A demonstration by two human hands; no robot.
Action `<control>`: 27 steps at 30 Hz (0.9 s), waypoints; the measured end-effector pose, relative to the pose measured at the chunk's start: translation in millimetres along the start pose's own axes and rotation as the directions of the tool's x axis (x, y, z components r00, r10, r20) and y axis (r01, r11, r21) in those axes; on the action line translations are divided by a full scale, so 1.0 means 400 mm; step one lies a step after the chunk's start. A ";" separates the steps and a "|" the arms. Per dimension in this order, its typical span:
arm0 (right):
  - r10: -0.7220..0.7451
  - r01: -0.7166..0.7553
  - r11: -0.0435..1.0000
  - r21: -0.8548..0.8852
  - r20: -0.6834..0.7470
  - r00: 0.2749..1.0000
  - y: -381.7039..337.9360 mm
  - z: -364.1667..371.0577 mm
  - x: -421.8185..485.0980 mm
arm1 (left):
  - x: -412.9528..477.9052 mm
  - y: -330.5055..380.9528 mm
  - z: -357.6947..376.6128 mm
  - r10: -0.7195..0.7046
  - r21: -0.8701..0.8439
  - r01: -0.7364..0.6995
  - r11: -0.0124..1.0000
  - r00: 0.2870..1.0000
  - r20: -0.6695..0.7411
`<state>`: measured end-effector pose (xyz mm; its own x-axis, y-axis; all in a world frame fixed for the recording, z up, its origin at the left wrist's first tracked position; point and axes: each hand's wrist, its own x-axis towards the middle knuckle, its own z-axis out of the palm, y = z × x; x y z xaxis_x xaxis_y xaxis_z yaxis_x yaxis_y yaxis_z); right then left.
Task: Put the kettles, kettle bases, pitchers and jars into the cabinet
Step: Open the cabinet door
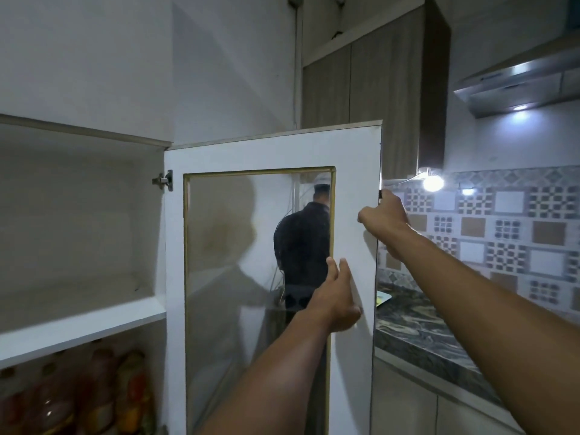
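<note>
A white cabinet [78, 328] stands open at the left, its upper shelf bare. Its door [354, 152], white-framed with a glass pane, swings out toward me. My right hand [384, 215] grips the door's outer edge near the top. My left hand [337, 296] lies flat against the door frame lower down, fingers spread. On the lower shelf stand several jars [103, 390] with reddish and yellow contents. No kettle, kettle base or pitcher is in view.
A dark marbled countertop [417, 337] runs along the right under a patterned tile wall [502, 233]. A bright lamp [433, 183] and a range hood [514, 86] hang above it. The glass reflects a person in dark clothes.
</note>
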<state>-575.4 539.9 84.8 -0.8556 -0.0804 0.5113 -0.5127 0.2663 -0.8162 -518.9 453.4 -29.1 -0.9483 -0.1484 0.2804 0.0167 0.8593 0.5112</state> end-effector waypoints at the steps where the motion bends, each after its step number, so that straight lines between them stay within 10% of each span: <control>1: -0.004 0.002 1.000 -0.026 -0.060 0.998 -0.004 0.009 -0.012 | -0.008 -0.003 0.004 0.002 0.014 -0.002 1.000 1.000 -0.015; 6: -0.498 0.409 0.862 -0.300 -0.350 0.794 -0.067 0.075 -0.133 | -0.093 -0.059 -0.062 0.009 0.054 -0.004 0.999 0.994 -0.107; 14: -0.467 0.530 0.820 -0.219 0.282 0.838 -0.214 0.366 -0.450 | -0.507 -0.352 -0.339 -0.296 0.162 0.373 0.913 0.883 -0.365; 19: -0.474 0.576 0.817 -0.024 0.542 0.694 -0.304 0.677 -0.762 | -0.877 -0.579 -0.517 -0.506 0.194 0.674 0.712 0.685 -0.524; 27: -0.590 0.601 0.718 0.350 0.765 0.260 -0.540 1.100 -1.301 | -1.408 -0.834 -0.668 -0.712 0.014 0.952 0.307 0.240 -0.660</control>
<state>-50.5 101.7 -123.2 0.0263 -0.9126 0.4081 -0.9075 -0.1930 -0.3730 94.1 119.7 -140.4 -0.0303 -0.9706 0.2388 -0.9017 0.1296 0.4124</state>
